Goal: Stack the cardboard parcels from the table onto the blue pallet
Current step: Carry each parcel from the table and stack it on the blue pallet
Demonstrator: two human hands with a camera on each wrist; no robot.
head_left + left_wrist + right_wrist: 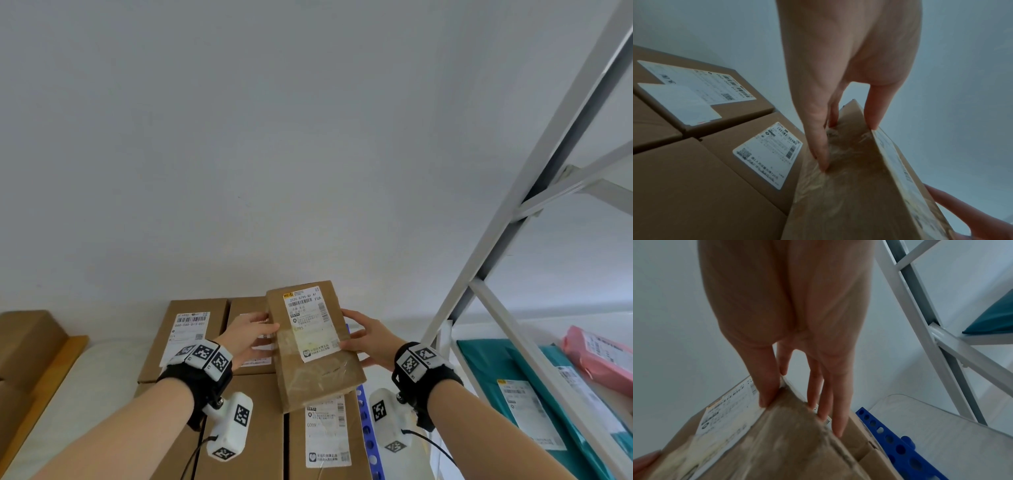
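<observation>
I hold a flat cardboard parcel [317, 359] with a white label, tilted, between both hands. My left hand [255, 337] pinches its left edge, thumb on the top edge and fingers [822, 155] on the taped side of the parcel [849, 194]. On the right edge my right hand [368, 339] grips, thumb [766, 395] on the label face, fingers underneath the parcel [789, 444]. Below sit several stacked parcels [250, 431] with labels, also seen as stacked parcels [694, 186]. A strip of the blue pallet [369, 435] shows at their right; the blue pallet [898, 447] has round holes.
A white metal shelf rack [513, 219] rises at the right, holding teal mailer bags [496, 373] and a pink one [603, 356]. Brown boxes [27, 339] and a wooden board [51, 377] lie at the left. A white wall stands close behind the stack.
</observation>
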